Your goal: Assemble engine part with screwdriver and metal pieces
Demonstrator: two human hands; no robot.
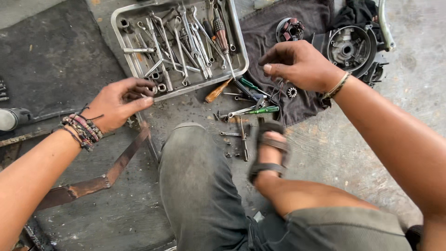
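Observation:
My left hand (117, 103) hovers at the near left corner of a metal tool tray (121, 38), fingers curled around a small dark part close to some sockets (158, 87). My right hand (299, 65) is above a dark cloth (274, 32), thumb and fingers pinched on thin wires or a small piece; what exactly it holds is unclear. A small toothed gear (291, 92) lies on the cloth just below that hand. The tray holds several wrenches (186, 44) and a screwdriver (222, 35).
Loose screwdrivers (260, 110), a wooden-handled tool (217, 91) and bolts lie on the concrete floor between tray and my sandalled foot (269, 151). An engine casing (350, 49) sits at the top right. A rusty metal strip (100, 179) runs at left, and my bent knee (195, 172) fills the middle.

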